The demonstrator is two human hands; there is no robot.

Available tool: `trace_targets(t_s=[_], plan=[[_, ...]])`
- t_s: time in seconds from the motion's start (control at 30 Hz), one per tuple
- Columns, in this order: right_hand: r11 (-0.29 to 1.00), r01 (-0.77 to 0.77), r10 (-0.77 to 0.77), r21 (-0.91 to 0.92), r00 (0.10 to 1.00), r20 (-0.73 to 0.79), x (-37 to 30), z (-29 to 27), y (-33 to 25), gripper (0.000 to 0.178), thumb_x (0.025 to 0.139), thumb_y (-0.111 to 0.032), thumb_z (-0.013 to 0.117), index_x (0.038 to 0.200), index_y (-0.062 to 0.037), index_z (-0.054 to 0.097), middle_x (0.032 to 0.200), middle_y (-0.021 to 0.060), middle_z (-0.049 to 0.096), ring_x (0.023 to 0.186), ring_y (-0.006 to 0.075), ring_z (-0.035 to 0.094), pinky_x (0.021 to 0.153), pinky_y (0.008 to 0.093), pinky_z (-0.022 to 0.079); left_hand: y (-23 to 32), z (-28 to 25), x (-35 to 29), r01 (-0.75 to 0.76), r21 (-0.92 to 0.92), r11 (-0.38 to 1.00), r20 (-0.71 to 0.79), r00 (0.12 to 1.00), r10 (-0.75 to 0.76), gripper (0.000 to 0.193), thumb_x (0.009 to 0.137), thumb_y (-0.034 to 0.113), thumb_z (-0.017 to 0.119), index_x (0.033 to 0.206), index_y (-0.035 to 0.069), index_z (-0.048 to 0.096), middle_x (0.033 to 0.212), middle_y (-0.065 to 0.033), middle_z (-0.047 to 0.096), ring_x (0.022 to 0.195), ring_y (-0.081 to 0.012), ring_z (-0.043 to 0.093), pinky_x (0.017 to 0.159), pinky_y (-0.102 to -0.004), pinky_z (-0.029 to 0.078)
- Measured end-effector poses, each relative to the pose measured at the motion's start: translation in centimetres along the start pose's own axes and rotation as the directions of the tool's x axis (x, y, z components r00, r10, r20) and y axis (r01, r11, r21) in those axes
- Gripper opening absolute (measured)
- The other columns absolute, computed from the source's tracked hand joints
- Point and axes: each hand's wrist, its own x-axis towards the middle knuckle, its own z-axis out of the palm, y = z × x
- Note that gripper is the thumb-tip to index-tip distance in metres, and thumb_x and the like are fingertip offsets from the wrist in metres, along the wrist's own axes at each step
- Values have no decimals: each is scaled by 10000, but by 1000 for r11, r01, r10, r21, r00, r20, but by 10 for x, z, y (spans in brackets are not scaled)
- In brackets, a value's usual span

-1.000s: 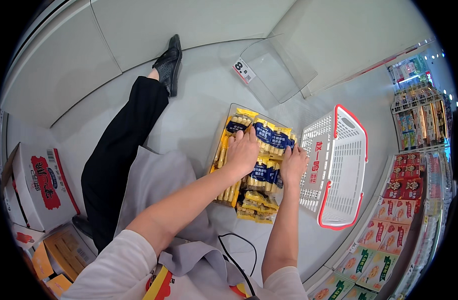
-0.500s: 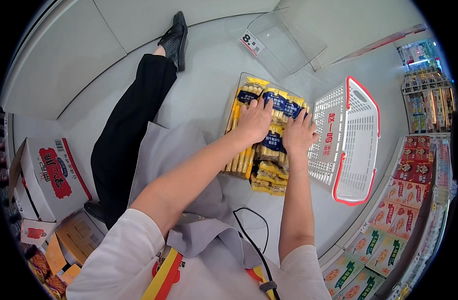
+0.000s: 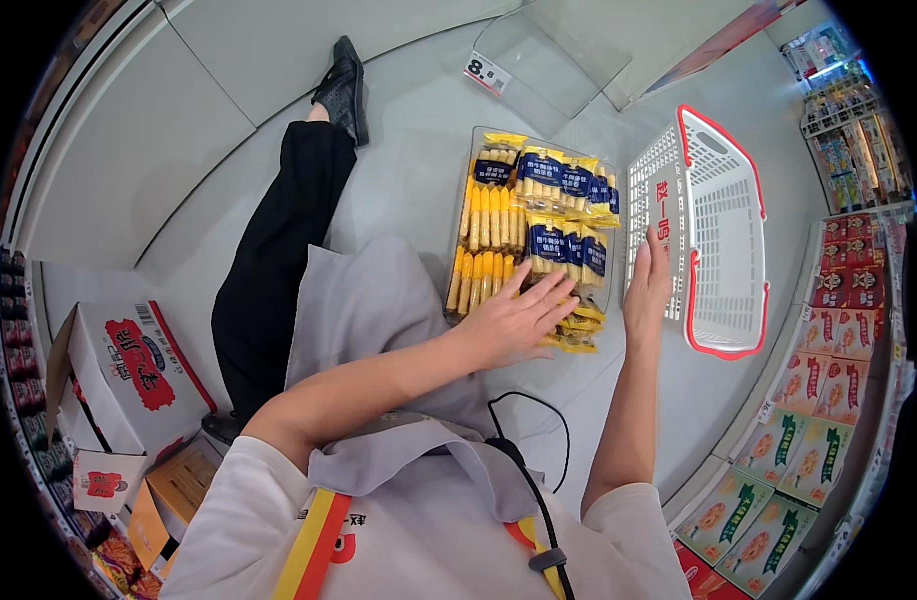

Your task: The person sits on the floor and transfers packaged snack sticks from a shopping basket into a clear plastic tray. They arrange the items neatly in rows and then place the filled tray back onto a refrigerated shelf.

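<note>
A clear tray (image 3: 612, 270) on the floor holds yellow-and-blue packets of roll-shaped snacks (image 3: 545, 240) in rows, with yellow-wrapped sticks (image 3: 490, 217) down its left side. My left hand (image 3: 523, 318) lies with spread fingers over the near packets, its fingertips at their lower edge; it grips nothing that I can see. Under and beside those fingers a few more yellow packets (image 3: 580, 325) show at the tray's near right corner. My right hand (image 3: 646, 290) is raised between the tray and the white basket, fingers stretched out, holding nothing.
A white basket with red handles (image 3: 728, 250) stands right of the tray. Beyond the tray is a clear plastic bin (image 3: 548, 75) with a price tag. Open cartons (image 3: 128, 380) sit at the left, and shelves of boxed goods (image 3: 788, 455) line the right.
My left hand has slid nearer to me, off the upper packets. My right hand has left the packets and moved right toward the basket. The view has shifted slightly.
</note>
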Motion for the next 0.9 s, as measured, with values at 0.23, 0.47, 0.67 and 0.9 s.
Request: trace_targets(t_s=[0.23, 0.47, 0.67, 0.9], plan=[[843, 296, -260, -448, 955, 141, -119, 28, 57, 586, 909, -261, 509, 1412, -13, 340, 1452, 178, 355, 1378, 395, 240, 1105, 522, 184, -4, 34, 12, 36, 270, 962, -34, 999, -28, 720, 820, 470, 598, 1361, 24, 430, 1455, -125, 367, 1387, -238, 274, 1132, -494, 184], [778, 346, -269, -525, 938, 220, -33, 62, 46, 575, 923, -356, 455, 1446, -150, 338, 1502, 73, 309, 1404, 276, 228, 1105, 557, 126, -44, 26, 41, 58, 209, 976, 85, 993, -78, 658, 903, 479, 497, 1425, 109, 343, 1493, -25, 321, 1389, -191, 268, 1095, -608, 182], [930, 314, -258, -193, 929, 267, -44, 20, 39, 487, 969, -367, 394, 1388, -121, 430, 1452, 91, 388, 1381, 286, 285, 1104, 533, 180, -25, 14, 28, 86, 149, 985, 127, 986, -106, 690, 909, 476, 496, 1438, 80, 299, 1510, -59, 275, 1407, -225, 222, 1087, -624, 174], [859, 436, -420, -267, 900, 117, -94, -12, 53, 441, 804, -91, 623, 1237, -79, 539, 1267, 132, 522, 1212, 322, 459, 995, 413, 366, -20, 18, 10, 38, 205, 978, 126, 990, -65, 720, 842, 415, 617, 1413, 73, 341, 1484, -52, 328, 1391, -204, 266, 1072, -610, 224]])
